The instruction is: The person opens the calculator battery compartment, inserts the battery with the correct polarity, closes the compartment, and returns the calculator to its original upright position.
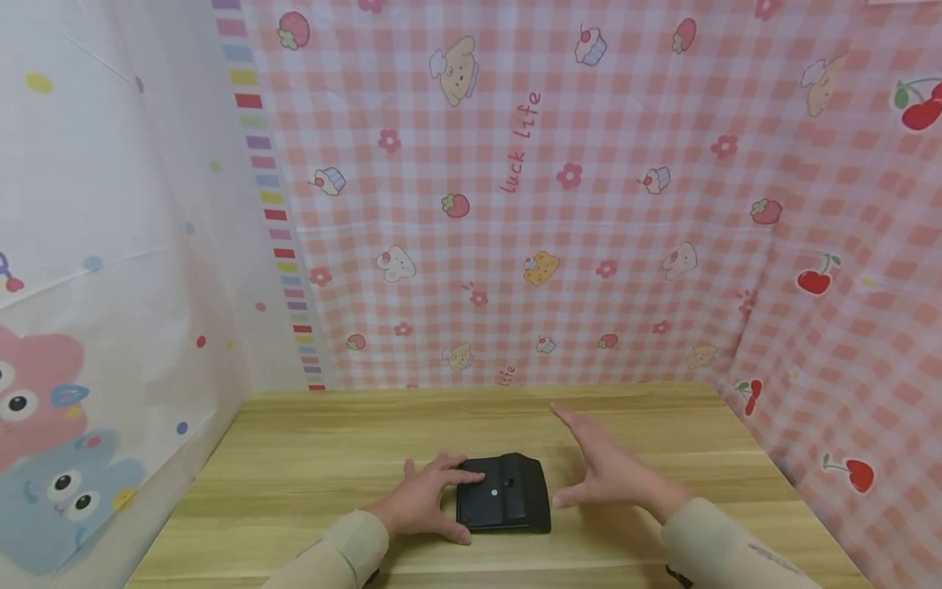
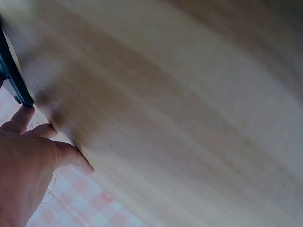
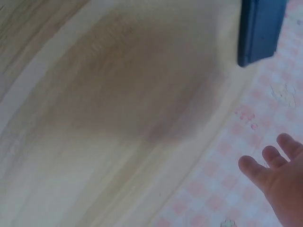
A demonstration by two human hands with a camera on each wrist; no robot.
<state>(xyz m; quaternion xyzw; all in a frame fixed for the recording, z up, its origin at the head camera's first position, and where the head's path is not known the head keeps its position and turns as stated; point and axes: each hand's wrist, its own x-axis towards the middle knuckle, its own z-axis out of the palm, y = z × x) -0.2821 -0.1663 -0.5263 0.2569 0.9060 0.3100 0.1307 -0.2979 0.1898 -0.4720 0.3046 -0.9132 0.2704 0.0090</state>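
A flat black device [image 1: 482, 511] lies on the wooden table, with a raised block along its right part and a small white dot near its middle. Its exact kind is unclear. My left hand [image 1: 419, 501] rests at its left side, fingers spread; one finger reaches over the top and the thumb is by the near left corner. In the left wrist view, fingertips of that hand [image 2: 23, 161] touch the table beside the device's dark edge [image 2: 14, 71]. To the right, my right hand [image 1: 614, 470] hovers with fingers extended and thumb apart, not touching the device [image 3: 261, 33].
The wooden table [image 1: 309, 458] reaches back to a pink checked cloth [image 1: 500, 294] with printed figures. Another cherry-print cloth [image 1: 868, 327] hangs at the right, and a white printed sheet [image 1: 147, 311] at the left.
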